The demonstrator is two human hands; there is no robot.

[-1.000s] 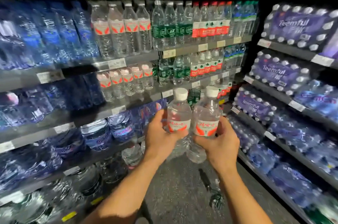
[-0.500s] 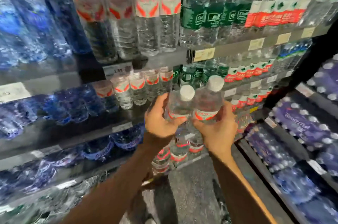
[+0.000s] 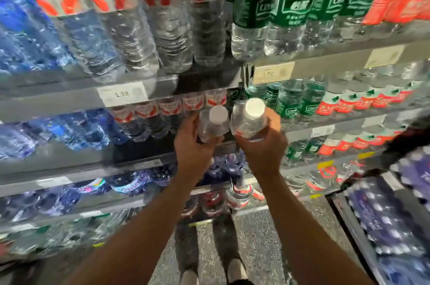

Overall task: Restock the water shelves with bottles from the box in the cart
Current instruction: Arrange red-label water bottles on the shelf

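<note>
Hands [image 3: 229, 145] raised clear white-capped bottles [image 3: 232, 120] shelfward

Two small clear water bottles with white caps are held up side by side, tops tilted toward the camera: the left bottle [image 3: 213, 125] sits in the left hand [image 3: 193, 145], the right bottle [image 3: 249, 120] in the right hand [image 3: 261, 147], their bodies nearly touching. They hang just in front of the middle shelf [image 3: 139, 157], before a row of small red-and-white-labelled bottles [image 3: 171, 108] (the right one's own label shows red at its lower edge).
</note>
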